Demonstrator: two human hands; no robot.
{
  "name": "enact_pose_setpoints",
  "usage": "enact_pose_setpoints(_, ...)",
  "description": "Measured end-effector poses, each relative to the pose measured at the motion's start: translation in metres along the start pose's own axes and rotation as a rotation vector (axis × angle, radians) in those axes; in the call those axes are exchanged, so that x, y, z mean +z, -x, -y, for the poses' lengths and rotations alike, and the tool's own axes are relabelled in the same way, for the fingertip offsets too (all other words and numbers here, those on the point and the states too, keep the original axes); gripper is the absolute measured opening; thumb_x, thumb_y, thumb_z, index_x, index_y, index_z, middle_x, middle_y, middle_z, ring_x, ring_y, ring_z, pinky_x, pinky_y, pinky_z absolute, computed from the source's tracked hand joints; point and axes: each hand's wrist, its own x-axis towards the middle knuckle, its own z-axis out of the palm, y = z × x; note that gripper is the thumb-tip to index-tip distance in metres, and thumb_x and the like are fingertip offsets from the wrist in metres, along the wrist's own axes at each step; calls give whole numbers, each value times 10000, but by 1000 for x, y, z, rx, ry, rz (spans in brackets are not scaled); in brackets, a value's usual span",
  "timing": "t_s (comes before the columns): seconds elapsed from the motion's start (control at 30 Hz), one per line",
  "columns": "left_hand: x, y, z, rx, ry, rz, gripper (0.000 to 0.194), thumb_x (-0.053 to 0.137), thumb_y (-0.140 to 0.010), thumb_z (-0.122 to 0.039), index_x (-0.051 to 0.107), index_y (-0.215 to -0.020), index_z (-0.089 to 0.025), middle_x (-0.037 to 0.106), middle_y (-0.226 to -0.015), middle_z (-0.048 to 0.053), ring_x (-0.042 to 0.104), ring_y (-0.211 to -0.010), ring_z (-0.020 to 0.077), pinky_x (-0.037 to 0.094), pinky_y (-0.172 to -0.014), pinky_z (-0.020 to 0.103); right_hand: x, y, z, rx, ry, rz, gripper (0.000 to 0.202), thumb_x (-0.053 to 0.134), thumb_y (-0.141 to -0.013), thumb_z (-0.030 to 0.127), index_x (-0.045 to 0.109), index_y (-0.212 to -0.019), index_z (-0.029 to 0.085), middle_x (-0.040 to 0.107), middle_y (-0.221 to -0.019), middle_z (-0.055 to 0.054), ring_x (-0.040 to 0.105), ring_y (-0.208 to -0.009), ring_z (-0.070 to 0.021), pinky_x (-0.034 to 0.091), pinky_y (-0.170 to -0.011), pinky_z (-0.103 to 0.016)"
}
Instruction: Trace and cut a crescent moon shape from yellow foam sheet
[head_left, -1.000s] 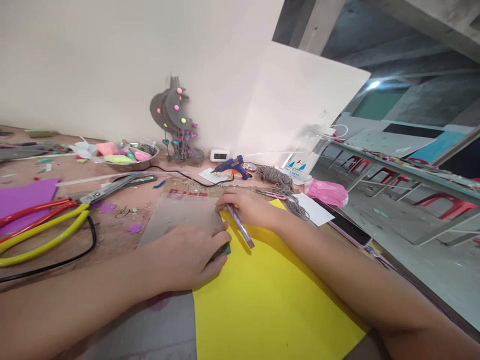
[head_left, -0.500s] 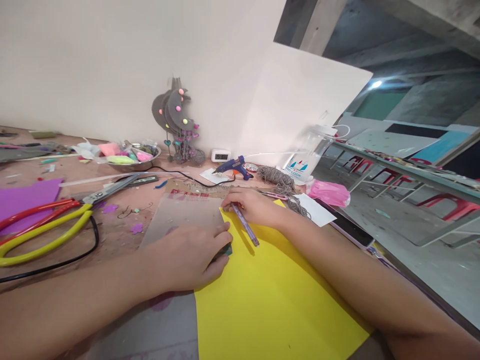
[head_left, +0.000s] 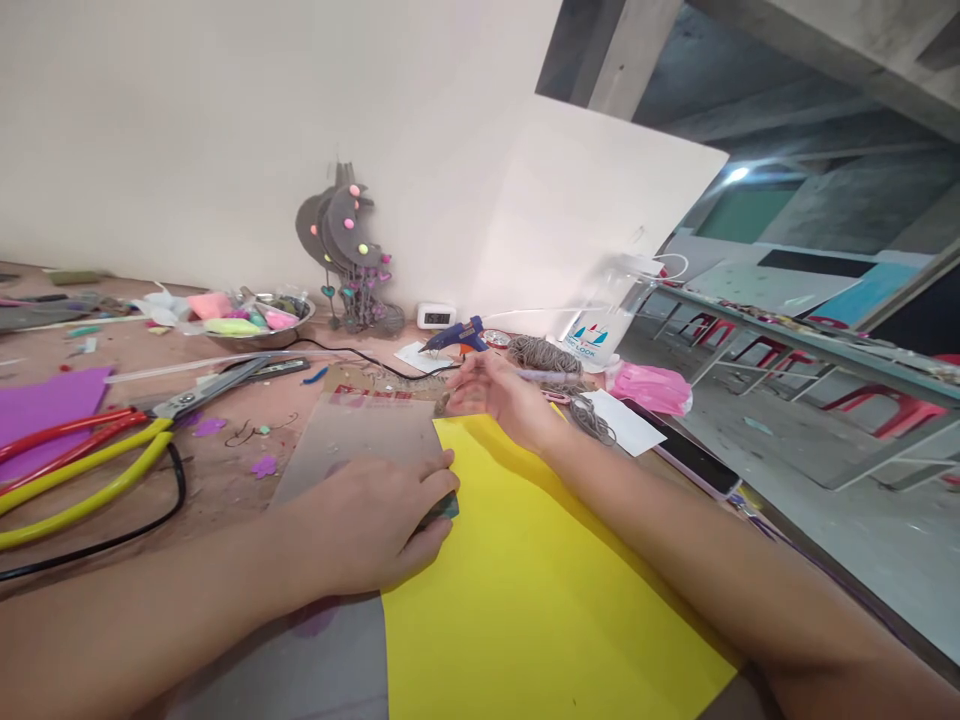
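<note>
A yellow sheet (head_left: 555, 590) lies before me, partly over a grey translucent mat (head_left: 300, 655). My left hand (head_left: 386, 515) presses down at the sheet's left edge. Its fingers are curled over a small dark green piece (head_left: 450, 507), mostly hidden beneath them. At the sheet's top edge my right hand (head_left: 506, 395) is turned partly palm-up, its fingers closed on a slim purple pen (head_left: 551, 377) that points off to the right. Just beyond that hand lies a blue glue gun (head_left: 461, 337).
Red-and-yellow-handled pliers-like cutters (head_left: 150, 430) and purple foam (head_left: 64, 410) lie left. A metal bowl (head_left: 292, 325) of coloured clay, a small clock (head_left: 436, 316) and grey yarn (head_left: 544, 353) stand behind. To the right are a bottle (head_left: 600, 320) and a phone (head_left: 690, 450).
My right hand has rolled over and lifted slightly; the pen has swung from pointing down over the sheet to pointing right. My left hand keeps its place on the sheet's edge.
</note>
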Motion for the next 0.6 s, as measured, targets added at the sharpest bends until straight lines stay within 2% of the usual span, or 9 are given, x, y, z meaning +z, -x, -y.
enact_pose_setpoints(0.07, -1, 0, 0, -5, 11, 3, 345, 367, -944, -331, 563, -1211, -233, 575, -1382, 50, 714, -839, 255, 580, -676, 410, 5, 5, 3, 109, -124, 165, 506, 464, -845, 688, 559, -965, 206, 669, -955, -88, 648, -865, -218, 549, -812, -441)
enact_pose_setpoints(0.1, -1, 0, 0, -7, 13, 3, 344, 368, -944, -332, 565, -1209, -233, 579, -1376, 49, 714, -834, 255, 581, -677, 415, 8, 7, 3, 108, -142, 190, 498, 510, -832, 673, 561, -985, 202, 667, -950, -85, 647, -891, -212, 542, -848, -432)
enact_pose_setpoints(0.2, -1, 0, -1, 2, 7, -5, 344, 371, -943, -336, 568, -1205, -229, 562, -1394, 51, 715, -823, 261, 583, -663, 431, 16, 9, -1, 9, -189, 159, 431, 619, -812, 586, 563, -1011, 209, 642, -954, -50, 626, -925, -171, 509, -925, -372)
enact_pose_setpoints(0.3, 0, 1, 0, 10, 14, -16, 340, 376, -944, -326, 572, -1203, -224, 578, -1376, 58, 713, -845, 264, 582, -668, 425, 17, 6, -4, 73, -226, 192, 420, 553, -851, 586, 550, -1037, 209, 633, -962, -61, 628, -883, -181, 533, -864, -385)
enact_pose_setpoints(0.43, 0, 0, 0, 7, 32, -19, 327, 402, -939, -316, 574, -1201, -221, 528, -1428, 75, 720, -816, 254, 578, -663, 407, 10, 1, -8, 35, -167, 69, 375, 550, -867, 540, 548, -1018, 197, 620, -944, -62, 622, -917, -174, 507, -897, -346)
enact_pose_setpoints(0.5, 0, 1, 1, 7, 38, -23, 320, 417, -935, -316, 580, -1195, -225, 530, -1426, 80, 721, -809, 255, 574, -640, 396, 6, 0, -10, 7, -116, 55, 377, 518, -877, 548, 535, -1017, 198, 611, -938, -61, 615, -900, -176, 509, -863, -345)
enact_pose_setpoints(0.6, 1, 1, 1, 6, 40, -30, 319, 417, -936, -315, 583, -1193, -224, 529, -1427, 83, 721, -795, 254, 574, -640, 404, 4, -1, -10, -106, 89, -26, 300, 472, -900, 505, 501, -907, 207, 538, -752, 10, 549, -697, -128, 481, -709, -283)
